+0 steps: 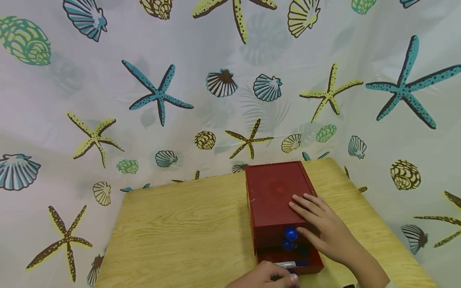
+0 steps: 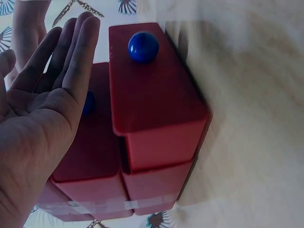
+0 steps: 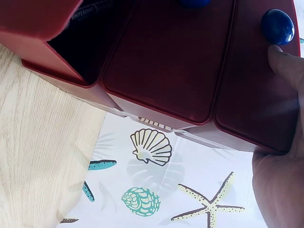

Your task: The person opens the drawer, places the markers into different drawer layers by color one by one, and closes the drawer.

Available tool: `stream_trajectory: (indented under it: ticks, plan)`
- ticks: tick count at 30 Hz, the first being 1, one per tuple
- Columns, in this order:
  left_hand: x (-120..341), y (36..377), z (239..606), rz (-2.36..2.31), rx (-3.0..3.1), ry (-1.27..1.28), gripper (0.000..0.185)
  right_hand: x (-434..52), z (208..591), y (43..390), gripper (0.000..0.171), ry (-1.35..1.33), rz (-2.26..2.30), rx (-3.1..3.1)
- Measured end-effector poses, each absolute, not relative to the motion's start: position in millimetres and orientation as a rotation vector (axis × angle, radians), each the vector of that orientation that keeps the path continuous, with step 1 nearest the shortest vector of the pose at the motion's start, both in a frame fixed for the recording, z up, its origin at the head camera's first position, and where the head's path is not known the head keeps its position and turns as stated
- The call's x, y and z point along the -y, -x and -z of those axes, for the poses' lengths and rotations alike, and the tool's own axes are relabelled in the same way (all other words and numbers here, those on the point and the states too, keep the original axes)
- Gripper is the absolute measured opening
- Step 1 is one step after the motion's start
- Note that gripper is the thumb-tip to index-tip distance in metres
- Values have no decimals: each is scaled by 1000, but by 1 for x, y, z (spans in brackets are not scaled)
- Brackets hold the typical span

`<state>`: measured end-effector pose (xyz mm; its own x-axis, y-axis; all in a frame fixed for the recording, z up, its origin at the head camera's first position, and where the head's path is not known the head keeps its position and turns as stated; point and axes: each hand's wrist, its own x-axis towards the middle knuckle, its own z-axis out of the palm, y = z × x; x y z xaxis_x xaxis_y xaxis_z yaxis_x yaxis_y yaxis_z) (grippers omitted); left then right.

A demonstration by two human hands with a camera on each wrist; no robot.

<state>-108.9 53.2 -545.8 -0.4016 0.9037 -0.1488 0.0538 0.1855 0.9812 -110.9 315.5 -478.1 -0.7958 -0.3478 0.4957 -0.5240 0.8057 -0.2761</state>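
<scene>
1. Red drawer box (image 1: 277, 200) at lower centre of head view, on wooden counter (image 1: 180, 224).
2. Right hand (image 1: 320, 228) flat on box top, fingers relaxed, steadying; thumb near blue knob (image 1: 291, 234).
3. Left hand (image 1: 266, 278) at bottom edge by open bottom drawer (image 1: 288, 260), grip unclear.
4. Best done by bracing box, pulling straight.

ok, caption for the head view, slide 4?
Right hand rests on red drawer box on wooden table; left hand at its open bottom drawer.
</scene>
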Motion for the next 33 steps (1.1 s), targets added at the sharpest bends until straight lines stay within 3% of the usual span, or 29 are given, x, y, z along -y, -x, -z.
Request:
stream_trajectory:
  ticks: [33]
  plan:
    - [-70,81,593,-1484,-1427,-504,77,-318,479,114,78,-662,-571,2562]
